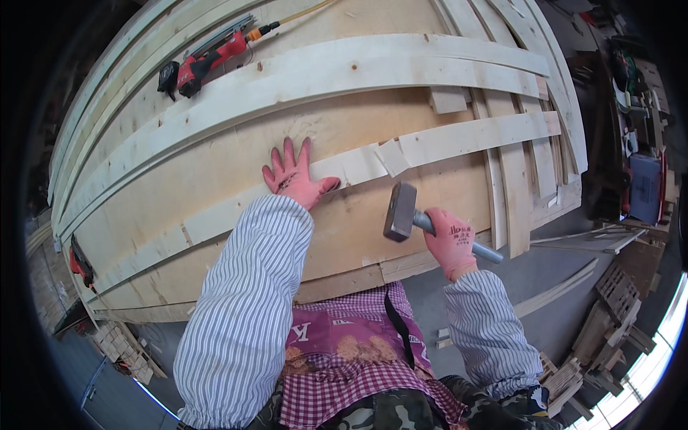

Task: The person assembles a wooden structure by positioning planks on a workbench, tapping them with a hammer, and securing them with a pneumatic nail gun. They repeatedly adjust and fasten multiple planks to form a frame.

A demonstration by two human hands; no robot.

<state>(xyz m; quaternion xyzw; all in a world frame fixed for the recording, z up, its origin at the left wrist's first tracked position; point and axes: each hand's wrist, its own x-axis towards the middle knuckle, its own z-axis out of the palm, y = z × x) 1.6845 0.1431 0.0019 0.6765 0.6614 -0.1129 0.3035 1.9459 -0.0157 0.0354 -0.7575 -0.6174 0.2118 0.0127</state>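
My right hand [451, 242], in a pink glove, is wrapped round the handle of a hammer. The heavy, dark, blocky hammer head [400, 213] hangs over the near part of the plywood. My left hand [292, 174], also pink-gloved, lies with fingers spread on the near long wooden strip [215, 221] and the board beyond it. To the right of that hand, a small piece of wood [391, 158] sits across the same strip. The strip bends across the plywood sheet [423, 190] from left to right.
A red and black nail gun [215, 60] with a yellow hose lies at the far left. More long strips [344, 68] run across the board, and several planks [517, 183] lie crosswise at right. A red and black tool [81, 263] rests at the left edge. Stacked wood [600, 315] stands on the right floor.
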